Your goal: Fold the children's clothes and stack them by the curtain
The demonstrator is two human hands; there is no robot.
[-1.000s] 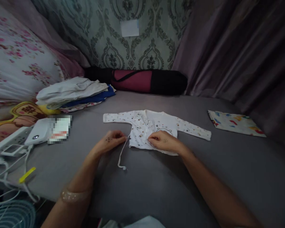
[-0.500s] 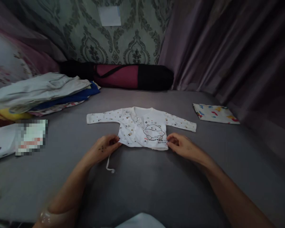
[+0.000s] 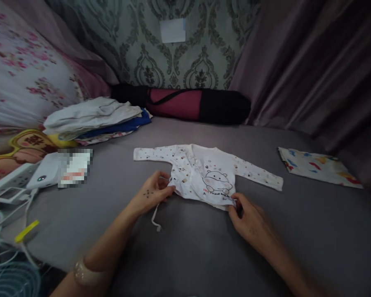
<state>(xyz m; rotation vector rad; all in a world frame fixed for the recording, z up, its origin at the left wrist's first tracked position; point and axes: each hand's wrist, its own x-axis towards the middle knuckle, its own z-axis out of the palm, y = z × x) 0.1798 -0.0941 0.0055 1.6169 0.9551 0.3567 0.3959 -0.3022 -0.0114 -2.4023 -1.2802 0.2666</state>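
**Baby wrap shirt (image 3: 182, 177) lying spread out on the grey sheet (image 3: 204, 251)**

Your left hand (image 3: 154, 190) is grasping the shirt's lower left corner, thumb and fingers closing on the edge. Your right hand (image 3: 249, 216) is pinching the lower right corner of the hem between thumb and fingers. The shirt is resting in front of you, between your hands, neckline facing away, with both sleeves stretching outward. Its white front is showing a cartoon animal (image 3: 217, 181) above some lettering, while small motifs are dotting the left panel and sleeves. A white tie (image 3: 154, 218) is trailing from beneath your left hand onto the sheet, and a bangle (image 3: 88, 272) is circling your left forearm.

Well to the right, a folded printed cloth (image 3: 323, 167) is lying flat. Toward the back left, a pile of clothes (image 3: 92, 117) is sitting beside a maroon-and-black bag (image 3: 176, 103), which is stretching along the patterned wall (image 3: 200, 57). At the left edge, a white device (image 3: 43, 171) is lying beside a power strip (image 3: 12, 181), with cables running below and a yellow strip (image 3: 27, 232) resting near them.
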